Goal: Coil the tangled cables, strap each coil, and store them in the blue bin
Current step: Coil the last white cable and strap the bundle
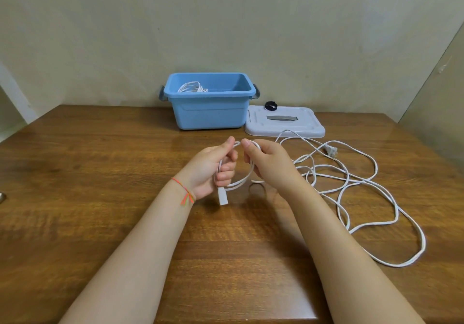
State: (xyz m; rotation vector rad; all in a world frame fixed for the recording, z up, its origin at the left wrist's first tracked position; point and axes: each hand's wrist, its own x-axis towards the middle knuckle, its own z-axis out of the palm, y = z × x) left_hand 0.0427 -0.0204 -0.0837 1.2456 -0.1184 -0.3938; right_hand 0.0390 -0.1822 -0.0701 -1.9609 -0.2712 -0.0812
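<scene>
In front of the blue bin point(209, 112), the left hand point(211, 170) and right hand point(267, 163) pinch the white cable point(391, 223) with curled fingers to make its first loop.

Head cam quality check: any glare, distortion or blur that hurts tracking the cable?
Head view: wide-angle bend bows the table edge and tilts the walls; soft glare sheen on the wood near the lid; light is even, shadows faint. Left hand, right hand and cable are sharp enough, but the white cable fades against the lid; bin is clear.
</scene>
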